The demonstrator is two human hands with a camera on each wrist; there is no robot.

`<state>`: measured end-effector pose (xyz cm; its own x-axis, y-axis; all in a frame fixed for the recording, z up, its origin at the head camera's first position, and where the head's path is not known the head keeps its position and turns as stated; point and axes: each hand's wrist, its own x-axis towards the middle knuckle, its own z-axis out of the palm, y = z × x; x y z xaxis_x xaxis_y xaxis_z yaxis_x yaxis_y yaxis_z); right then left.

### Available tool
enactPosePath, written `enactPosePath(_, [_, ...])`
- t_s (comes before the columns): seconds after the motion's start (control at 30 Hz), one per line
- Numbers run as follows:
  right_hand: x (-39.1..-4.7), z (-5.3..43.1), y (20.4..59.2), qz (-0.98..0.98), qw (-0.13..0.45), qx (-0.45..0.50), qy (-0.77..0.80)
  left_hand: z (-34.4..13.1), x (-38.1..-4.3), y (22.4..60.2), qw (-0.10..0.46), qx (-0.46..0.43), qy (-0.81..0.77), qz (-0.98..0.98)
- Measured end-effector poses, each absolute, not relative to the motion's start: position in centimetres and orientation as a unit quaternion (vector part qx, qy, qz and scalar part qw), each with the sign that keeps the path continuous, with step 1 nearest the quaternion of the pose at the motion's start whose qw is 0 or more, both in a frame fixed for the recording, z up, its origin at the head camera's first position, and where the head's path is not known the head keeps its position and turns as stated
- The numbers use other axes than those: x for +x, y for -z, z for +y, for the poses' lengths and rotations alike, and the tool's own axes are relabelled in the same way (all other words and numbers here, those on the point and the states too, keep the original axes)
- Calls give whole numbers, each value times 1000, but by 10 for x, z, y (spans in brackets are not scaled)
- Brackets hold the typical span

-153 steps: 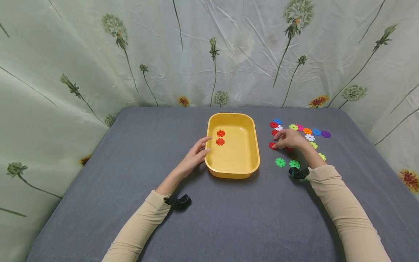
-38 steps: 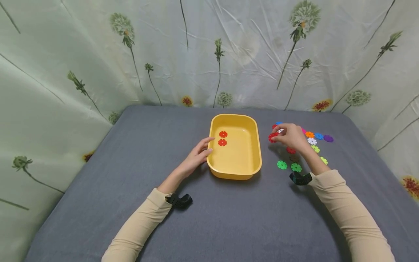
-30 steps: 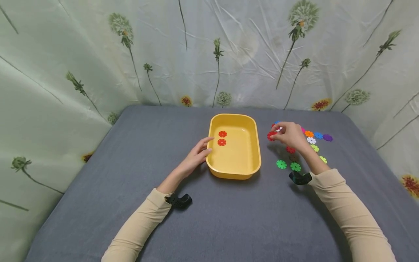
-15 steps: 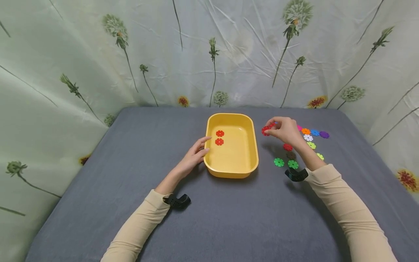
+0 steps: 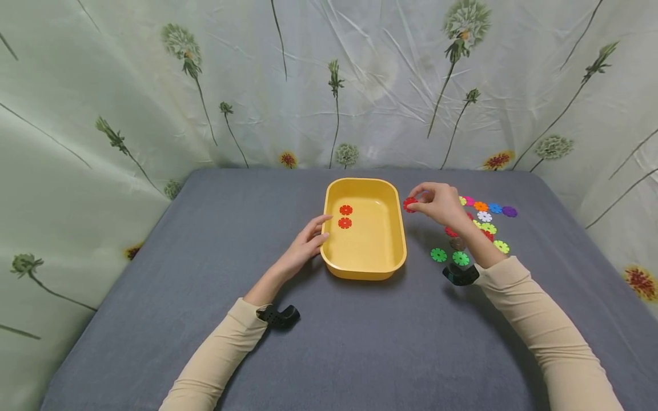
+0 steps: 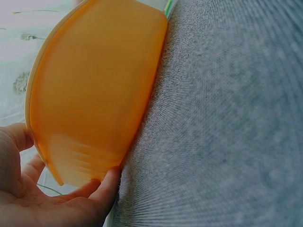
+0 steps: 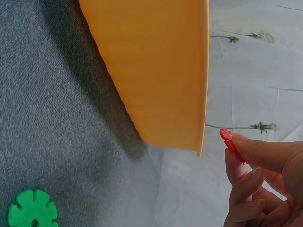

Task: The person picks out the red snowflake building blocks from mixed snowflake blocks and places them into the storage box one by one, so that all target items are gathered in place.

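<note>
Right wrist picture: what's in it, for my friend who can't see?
A right hand pinches a small red piece in its fingers, near a yellow box. A green notched piece lies on the gray cloth at lower left, with a flower-patterned backdrop behind.

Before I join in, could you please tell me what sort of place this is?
Probably an improvised indoor tabletop workspace: a grey cloth-covered surface, a dandelion-print backdrop behind it, and a yellow tub beside scattered colourful discs.

Right grip (image 5: 442, 202) aloft, in fingertip pinch
</note>
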<state>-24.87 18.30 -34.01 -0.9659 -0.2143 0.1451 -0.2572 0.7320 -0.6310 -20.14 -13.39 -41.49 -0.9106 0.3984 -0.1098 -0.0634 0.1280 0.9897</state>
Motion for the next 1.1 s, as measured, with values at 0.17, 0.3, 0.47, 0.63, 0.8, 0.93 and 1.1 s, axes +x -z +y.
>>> enactPosePath(0.17, [-247,180,339,-926,24,131,-354,-133,-202,418,171,118,-647,734])
enactPosePath(0.3, [-247,176,337,-926,18,127,-354,-133,-201,417,167,121,-648,733])
enactPosePath(0.47, [-248,169,333,-927,18,124,-353,-133,-202,417,166,126,-647,733])
enactPosePath(0.63, [-250,161,333,-929,20,135,-345,-134,-203,418,170,122,-648,732])
enactPosePath(0.8, [-252,153,331,-929,16,147,-339,-134,-202,418,168,125,-652,729])
enactPosePath(0.93, [-253,146,329,-930,13,155,-334,-133,-202,417,165,124,-652,729])
enactPosePath(1.1, [-254,137,328,-925,14,170,-339,-133,-202,417,164,123,-651,731])
